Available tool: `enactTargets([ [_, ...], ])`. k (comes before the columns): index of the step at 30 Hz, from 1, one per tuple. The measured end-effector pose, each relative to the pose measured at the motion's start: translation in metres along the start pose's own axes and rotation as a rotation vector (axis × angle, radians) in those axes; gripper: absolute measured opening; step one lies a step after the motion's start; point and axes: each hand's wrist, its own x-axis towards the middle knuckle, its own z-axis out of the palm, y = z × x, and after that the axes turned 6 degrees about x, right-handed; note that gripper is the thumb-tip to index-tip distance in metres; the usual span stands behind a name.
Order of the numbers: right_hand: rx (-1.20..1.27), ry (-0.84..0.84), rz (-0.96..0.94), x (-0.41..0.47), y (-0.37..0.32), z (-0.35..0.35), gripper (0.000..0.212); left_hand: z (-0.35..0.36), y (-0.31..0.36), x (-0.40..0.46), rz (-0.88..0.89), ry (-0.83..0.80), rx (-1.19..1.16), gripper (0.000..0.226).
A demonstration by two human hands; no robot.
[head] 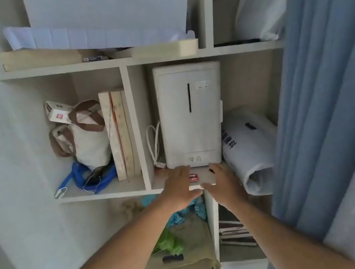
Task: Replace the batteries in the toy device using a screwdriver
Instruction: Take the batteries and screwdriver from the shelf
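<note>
Both my hands reach onto the front edge of a pale shelf (157, 186), just below a tall white device (191, 112) standing in the middle compartment. My left hand (180, 187) lies palm down with fingers spread. My right hand (224, 182) rests beside it, fingers extended toward the device's base. Between the two hands sits a small red and black pack (194, 177), possibly batteries, on a flat pale object (205, 176). A small black thing (212, 171) shows by my right fingertips. No screwdriver is visible.
A white cable (155, 145) hangs left of the device; a rolled white bag (250, 150) lies on its right. The left compartment holds a canvas bag (84, 136), books (121, 134) and a blue strap (84, 176). Blue curtain (319, 85) hangs at right.
</note>
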Motion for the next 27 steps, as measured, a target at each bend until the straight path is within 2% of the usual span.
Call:
enactTargets([
  [3,0.028,0.005,0.001,0.007,0.017,0.007,0.058,0.015,-0.006,0.015,0.020,-0.013,0.042,0.093],
  [6,0.022,-0.023,0.011,0.005,0.023,0.010,0.059,0.029,-0.012,0.019,0.041,0.005,0.089,0.091],
  [9,0.002,-0.033,-0.024,0.006,0.031,0.013,0.065,0.039,-0.016,0.016,0.073,0.153,0.089,0.073],
  [14,0.080,-0.041,-0.040,0.004,0.034,0.010,0.055,0.045,-0.017,0.005,0.194,0.377,-0.011,0.042],
  [17,0.075,-0.053,-0.073,0.003,0.035,0.009,0.049,0.038,-0.015,-0.002,0.187,0.400,-0.128,0.026],
  [20,0.126,-0.021,-0.059,0.000,0.036,0.010,0.041,0.032,-0.017,-0.005,0.090,0.335,-0.311,0.015],
  [22,0.182,0.033,-0.019,-0.001,0.035,0.013,0.034,0.025,-0.021,-0.011,0.027,0.303,-0.445,0.013],
  [25,0.226,0.126,-0.014,-0.005,0.023,0.014,0.024,0.010,-0.034,-0.031,-0.012,0.339,-0.594,0.014],
  [27,0.247,0.134,-0.015,-0.012,-0.002,0.015,0.021,-0.002,-0.046,-0.049,-0.103,0.317,-0.765,0.018],
])
